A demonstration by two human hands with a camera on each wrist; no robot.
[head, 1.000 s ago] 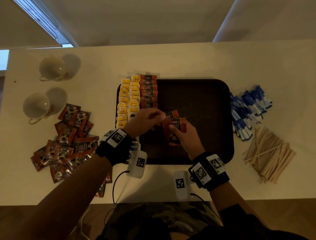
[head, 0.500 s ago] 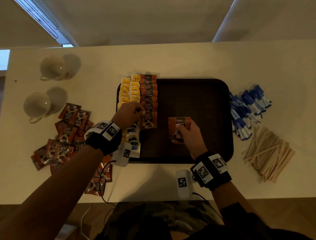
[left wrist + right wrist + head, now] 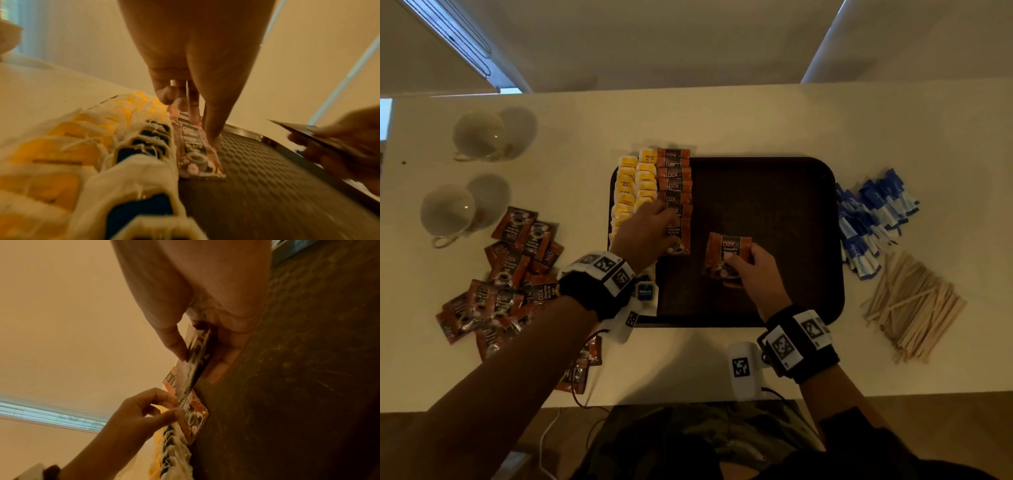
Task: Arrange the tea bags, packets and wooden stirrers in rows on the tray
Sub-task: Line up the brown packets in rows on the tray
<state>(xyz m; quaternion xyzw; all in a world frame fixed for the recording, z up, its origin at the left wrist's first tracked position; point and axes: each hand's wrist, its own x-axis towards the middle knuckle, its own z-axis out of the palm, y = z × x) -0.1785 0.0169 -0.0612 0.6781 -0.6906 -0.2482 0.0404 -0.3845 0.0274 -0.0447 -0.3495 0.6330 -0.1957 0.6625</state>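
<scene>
Pale table [image 3: 722, 116] under dim light — right hand [image 3: 760, 270] pinching coffee packets [image 3: 727, 251], left hand [image 3: 647, 233] unclear.

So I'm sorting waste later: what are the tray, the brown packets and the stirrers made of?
Tray: probably moulded plastic, dark matte, textured grid floor. Brown packets: likely foil-lined plastic film, glossy, with serrated edges. Stirrers: pale bare wood, thin flat sticks.

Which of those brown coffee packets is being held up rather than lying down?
The D2X packet pinched in the right hand over the middle of the tray. The others lie overlapped in a row on the tray or piled on the table.
</scene>
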